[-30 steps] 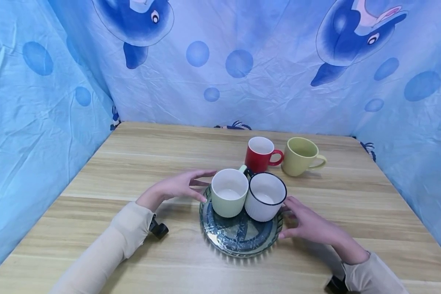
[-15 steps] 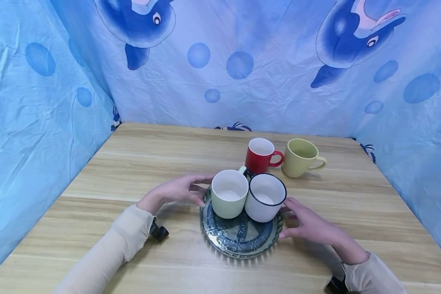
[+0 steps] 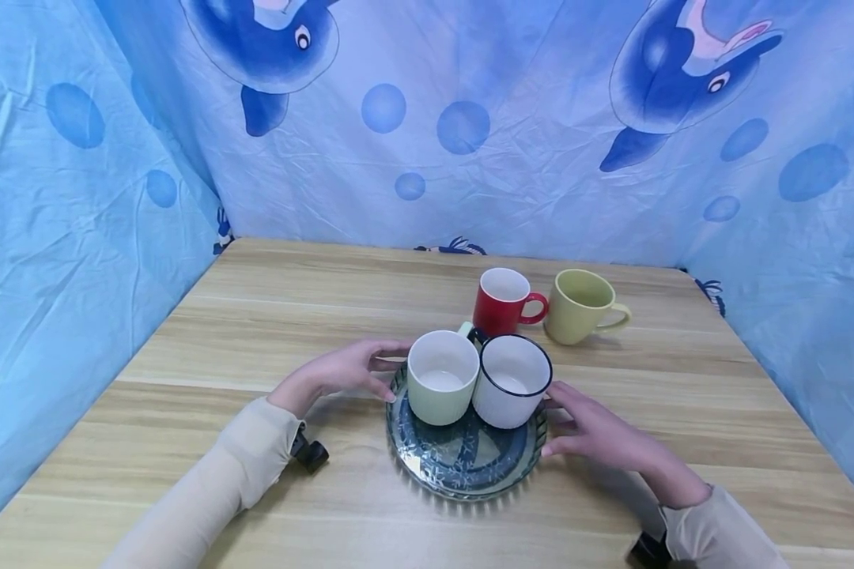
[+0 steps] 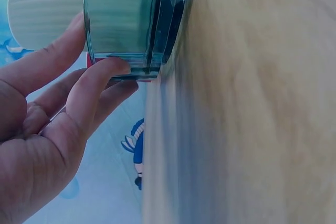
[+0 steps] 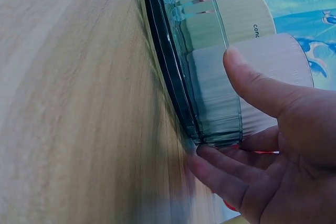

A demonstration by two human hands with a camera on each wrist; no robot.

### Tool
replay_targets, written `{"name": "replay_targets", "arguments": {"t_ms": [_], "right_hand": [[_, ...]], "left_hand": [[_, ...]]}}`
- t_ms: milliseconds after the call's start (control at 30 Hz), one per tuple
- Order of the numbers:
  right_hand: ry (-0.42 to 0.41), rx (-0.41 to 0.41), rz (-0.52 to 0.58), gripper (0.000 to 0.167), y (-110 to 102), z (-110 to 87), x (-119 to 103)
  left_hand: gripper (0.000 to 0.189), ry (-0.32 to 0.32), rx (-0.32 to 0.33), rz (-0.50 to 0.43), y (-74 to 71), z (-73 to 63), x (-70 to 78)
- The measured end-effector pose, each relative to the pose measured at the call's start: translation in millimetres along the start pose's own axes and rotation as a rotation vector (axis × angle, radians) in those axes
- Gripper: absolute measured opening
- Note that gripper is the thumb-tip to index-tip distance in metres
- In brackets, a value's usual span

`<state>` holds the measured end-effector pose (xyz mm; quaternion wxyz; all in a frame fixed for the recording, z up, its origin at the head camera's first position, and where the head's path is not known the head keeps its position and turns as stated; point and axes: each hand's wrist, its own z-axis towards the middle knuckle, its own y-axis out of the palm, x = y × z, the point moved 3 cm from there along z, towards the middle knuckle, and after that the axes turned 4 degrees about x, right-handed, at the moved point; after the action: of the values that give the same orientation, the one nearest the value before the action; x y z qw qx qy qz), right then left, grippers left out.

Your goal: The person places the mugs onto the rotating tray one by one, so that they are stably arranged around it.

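Note:
A round, clear glass tray with a fluted wall and dark blue patterned base stands on the table. In it, side by side, are a pale green mug and a white mug with a black rim. My left hand holds the tray's left side; in the left wrist view its thumb is at the rim and its fingers bend against the outer wall. Opposite, my right hand holds the right side, with the thumb on the rim and fingertips low on the wall.
Behind the tray stand a red mug and a yellow-green mug, handles to the right. The wooden table meets blue dolphin-print cloth at the back and sides.
My left fingers have closed in slightly on the tray's side. The tray, the mugs and my right hand stay almost where they were.

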<state>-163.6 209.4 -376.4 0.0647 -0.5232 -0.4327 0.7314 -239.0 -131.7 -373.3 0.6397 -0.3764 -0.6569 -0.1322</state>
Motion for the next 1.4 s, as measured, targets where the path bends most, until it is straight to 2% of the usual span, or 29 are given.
{"name": "replay_targets", "arguments": {"t_ms": [267, 567, 867, 1000, 1133, 1233, 1400], "right_hand": [[-0.048, 0.018, -0.054, 0.084, -1, 2.8, -1], [-0.023, 0.01, -0.069, 0.089, 0, 9.1, 6], [0.016, -0.017, -0.096, 0.087, -6, 17.8, 16], [0.014, -0.054, -0.047, 0.087, -8, 21.1, 20], [0.016, -0.082, -0.004, 0.087, -10, 23.6, 24], [0.031, -0.087, 0.005, 0.087, -11, 25.0, 26], [0.043, -0.066, 0.033, 0.081, -15, 24.2, 29]], "left_hand": [[0.088, -0.025, 0.016, -0.023, -0.1, -0.9, -0.5], [0.088, -0.009, 0.039, -0.012, -5.0, 0.1, -2.4], [0.087, -0.039, 0.071, -0.054, -9.0, 1.5, -4.1], [0.086, -0.04, 0.076, -0.07, -9.0, 1.0, -4.2], [0.085, -0.028, 0.08, -0.043, -9.3, -0.6, -3.5], [0.083, -0.005, 0.079, -0.004, -10.0, -1.9, -2.7], [0.08, 0.011, 0.077, 0.009, -10.5, -2.9, -2.7]]}}
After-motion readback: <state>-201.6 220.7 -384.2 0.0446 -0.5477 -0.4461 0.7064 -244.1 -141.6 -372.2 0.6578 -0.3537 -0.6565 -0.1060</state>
